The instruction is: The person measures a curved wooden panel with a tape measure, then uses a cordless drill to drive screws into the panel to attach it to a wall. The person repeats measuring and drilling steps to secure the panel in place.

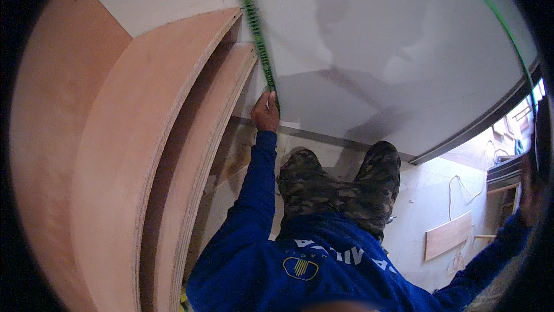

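Note:
My left hand [265, 113] is closed, pinching the lower end of a green tape measure blade [257, 35] with printed marks. The blade lies along the left side of a large white panel [358, 41] and runs up out of view. At the upper right, a green strip [490, 4], seemingly the same tape, curves down toward my right hand [530, 194]. That hand is raised at the far right rim, beside a dark shape [541, 139] that I cannot make out. Its fingers are lost in shadow.
Curved-looking plywood boards [124, 139] stand on edge at my left, close to my left arm. A dark edge strip [461, 139] borders the panel. On the pale floor to the right lie a small wooden board [448, 235] and a thin white cord [456, 188].

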Demonstrator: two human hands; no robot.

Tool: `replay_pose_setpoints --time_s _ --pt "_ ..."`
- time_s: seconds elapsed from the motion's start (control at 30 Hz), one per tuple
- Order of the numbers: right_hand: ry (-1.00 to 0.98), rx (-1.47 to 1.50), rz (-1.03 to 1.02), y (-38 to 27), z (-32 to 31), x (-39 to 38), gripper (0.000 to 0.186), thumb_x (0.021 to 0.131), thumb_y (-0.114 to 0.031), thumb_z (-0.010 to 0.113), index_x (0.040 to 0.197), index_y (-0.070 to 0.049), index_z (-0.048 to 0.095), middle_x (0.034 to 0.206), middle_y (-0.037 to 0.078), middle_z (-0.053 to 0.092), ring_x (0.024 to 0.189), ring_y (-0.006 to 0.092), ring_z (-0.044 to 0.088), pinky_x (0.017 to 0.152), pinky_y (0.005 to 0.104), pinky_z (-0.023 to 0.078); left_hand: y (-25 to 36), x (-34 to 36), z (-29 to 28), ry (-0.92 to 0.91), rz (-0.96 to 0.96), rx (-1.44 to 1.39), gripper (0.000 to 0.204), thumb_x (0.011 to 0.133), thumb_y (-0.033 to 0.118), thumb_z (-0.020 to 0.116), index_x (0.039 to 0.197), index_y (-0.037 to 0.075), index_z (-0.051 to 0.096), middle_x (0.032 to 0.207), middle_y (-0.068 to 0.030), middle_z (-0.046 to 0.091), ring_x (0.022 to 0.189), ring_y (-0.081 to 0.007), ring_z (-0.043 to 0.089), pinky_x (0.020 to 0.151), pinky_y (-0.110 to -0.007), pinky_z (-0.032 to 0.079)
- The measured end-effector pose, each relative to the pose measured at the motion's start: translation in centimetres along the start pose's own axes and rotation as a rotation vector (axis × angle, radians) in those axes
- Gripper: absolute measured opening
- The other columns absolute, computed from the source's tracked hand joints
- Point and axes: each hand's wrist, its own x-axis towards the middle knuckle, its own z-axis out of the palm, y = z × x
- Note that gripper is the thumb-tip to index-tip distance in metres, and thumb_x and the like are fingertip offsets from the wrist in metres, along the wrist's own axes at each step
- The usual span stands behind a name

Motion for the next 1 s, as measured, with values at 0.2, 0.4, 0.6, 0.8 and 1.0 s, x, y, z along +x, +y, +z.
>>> replay_pose_setpoints --time_s 0.2,0.4,0.6,0.8,1.0 --pt "-0.126 0.205 0.059 -2.9 6.4 -4.5 0.055 0.081 -0.008 0.063 0.132 0.01 0.053 0.109 0.023 0.058 0.102 0.0313 0.059 0.09 0.0383 0.048 -0.5 0.2 0.3 -0.002 0.104 0.175 0.022 0.1 0.027 0.059 0.099 0.007 0.069 0.093 -0.015 0.068 0.086 -0.0368 0.067 0.073 -0.046 0.052" --pt "-0.078 0.063 0.146 -3.5 7.8 -6.4 0.056 0.081 -0.009 0.065 0.135 0.003 0.055 0.106 0.019 0.058 0.096 0.0294 0.059 0.085 0.0368 0.049 0.1 0.5 0.7 -0.035 0.137 0.289 0.022 0.1 0.025 0.056 0.097 0.006 0.068 0.091 -0.0146 0.066 0.084 -0.0371 0.066 0.071 -0.047 0.051" --pt "0.032 0.123 0.119 -2.3 8.4 -7.6 0.055 0.083 -0.003 0.063 0.137 0.002 0.054 0.113 0.019 0.058 0.101 0.0289 0.06 0.091 0.0356 0.049 0.3 2.5 0.6 0.049 0.183 0.2 0.023 0.099 0.023 0.056 0.097 0.004 0.068 0.094 -0.0157 0.067 0.086 -0.0377 0.065 0.073 -0.049 0.052" --pt "-0.026 0.093 0.19 -1.8 7.8 -8.5 0.057 0.082 0.0 0.063 0.139 0.002 0.054 0.122 0.02 0.058 0.108 0.0291 0.061 0.094 0.0349 0.048 0.4 2.7 0.6 0.071 0.193 0.242 0.025 0.099 0.024 0.056 0.097 0.003 0.068 0.098 -0.0167 0.069 0.089 -0.0389 0.066 0.077 -0.048 0.052" --pt "-0.002 0.071 0.157 -1.9 8.1 -9.0 0.058 0.081 -0.001 0.064 0.138 0.001 0.054 0.12 0.02 0.059 0.105 0.0292 0.062 0.092 0.0367 0.049 0.4 2.8 0.2 0.002 0.122 0.282 0.027 0.098 0.027 0.057 0.1 0.003 0.07 0.1 -0.0166 0.07 0.092 -0.0385 0.067 0.079 -0.047 0.053"
